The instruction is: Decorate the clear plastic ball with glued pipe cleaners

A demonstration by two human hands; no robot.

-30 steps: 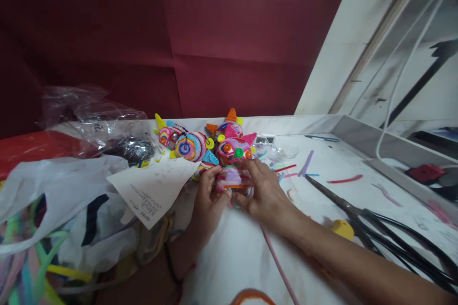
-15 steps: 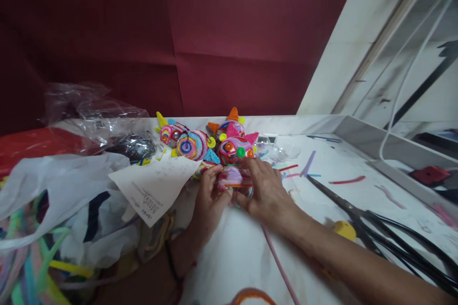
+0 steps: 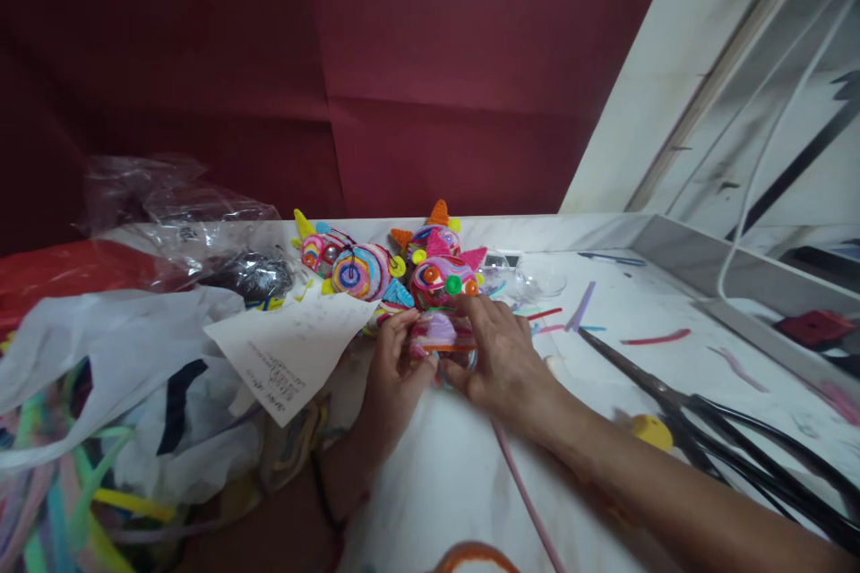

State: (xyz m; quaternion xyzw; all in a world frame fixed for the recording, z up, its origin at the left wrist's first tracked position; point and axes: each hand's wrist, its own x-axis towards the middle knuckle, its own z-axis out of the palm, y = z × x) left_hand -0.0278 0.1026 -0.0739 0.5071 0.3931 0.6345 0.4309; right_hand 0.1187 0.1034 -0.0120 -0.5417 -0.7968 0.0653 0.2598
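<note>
Closest to you, an orange loop [image 3: 474, 553] peeks in at the bottom edge, and a pink fuzzy stick [image 3: 528, 501] runs up the white table [image 3: 436, 474] toward your hands. To your left sits a white plastic bag [image 3: 114, 358] with bright sticks under it, and a paper slip [image 3: 288, 354] rests on top.

Your left hand [image 3: 390, 376] and your right hand [image 3: 501, 358] meet in the middle of the table. Both are pinching one small craft piece [image 3: 440, 336], left fingers on its left end, right fingers on its right end and top. The piece is pink and purple with an orange band. It lies flat, and its long side runs left to right between your hands. Which way its front faces is too blurry to tell.

On your right, black scissors [image 3: 678, 416] lie with their tips pointing toward your hands, next to a yellow cap [image 3: 651, 431].

Just past your hands sits a bunch of colorful swirly toys [image 3: 396, 269] with pointy ears. A clear crinkly bag [image 3: 181, 215] is at the back left. Behind it all is a dark red wall [image 3: 430, 63].
</note>
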